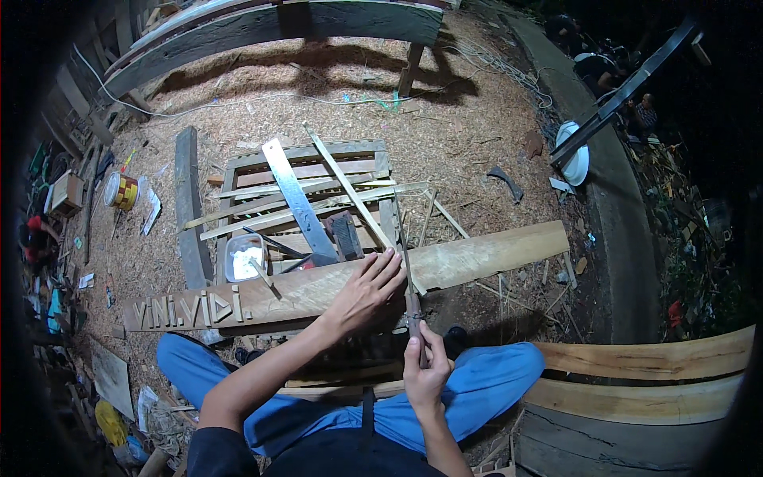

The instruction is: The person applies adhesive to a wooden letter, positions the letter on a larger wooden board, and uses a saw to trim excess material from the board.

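A long pale wooden plank (477, 256) lies across in front of me, with raised letters (195, 308) made of wood pieces at its left end. My left hand (369, 290) rests on the plank, its fingers pressing down a thin wooden strip (350, 184) that reaches away from me. Its thumb is mostly hidden. My right hand (426, 367) grips the wooden handle of a long, narrow-bladed knife (413, 306). The blade points away, beside the strip and close to my left fingertips; it appears almost edge-on.
Beyond the plank, a slatted wooden frame (302, 149) carries loose strips, a saw blade (292, 195) and a dark block (344, 236). A white tub (246, 257) holds pale material with a stick. Shavings cover the ground. A bench (278, 32) stands behind; boards (644, 397) lie at right.
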`<action>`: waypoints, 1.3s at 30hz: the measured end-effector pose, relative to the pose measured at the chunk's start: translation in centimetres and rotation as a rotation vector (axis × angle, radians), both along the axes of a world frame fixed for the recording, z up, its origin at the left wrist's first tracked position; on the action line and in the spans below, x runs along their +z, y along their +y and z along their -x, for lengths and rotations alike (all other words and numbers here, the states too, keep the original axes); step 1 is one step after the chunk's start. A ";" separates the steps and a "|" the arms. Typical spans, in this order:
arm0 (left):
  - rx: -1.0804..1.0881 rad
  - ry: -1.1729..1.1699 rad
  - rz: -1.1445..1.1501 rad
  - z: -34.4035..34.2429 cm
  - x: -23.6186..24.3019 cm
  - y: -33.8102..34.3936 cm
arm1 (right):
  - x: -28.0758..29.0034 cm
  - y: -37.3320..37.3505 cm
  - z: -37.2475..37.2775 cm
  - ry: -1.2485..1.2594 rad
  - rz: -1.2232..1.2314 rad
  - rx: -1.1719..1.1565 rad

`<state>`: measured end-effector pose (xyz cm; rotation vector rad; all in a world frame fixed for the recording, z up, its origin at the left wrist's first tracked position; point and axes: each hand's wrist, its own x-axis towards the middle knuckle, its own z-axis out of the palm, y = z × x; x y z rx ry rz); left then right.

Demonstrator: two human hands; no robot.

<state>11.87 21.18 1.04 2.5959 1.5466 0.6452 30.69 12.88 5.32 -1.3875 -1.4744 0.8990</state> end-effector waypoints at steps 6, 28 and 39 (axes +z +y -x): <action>0.007 0.027 -0.037 0.0 -0.4 0.2 | -0.5 0.5 0.1 0.000 -0.039 0.010; -0.002 0.038 0.004 0.1 0.3 -0.1 | -0.6 -0.3 0.8 -0.062 -0.065 -0.041; 0.000 -0.050 0.018 0.1 0.2 -0.2 | -0.2 -1.4 -0.5 -0.019 0.010 0.006</action>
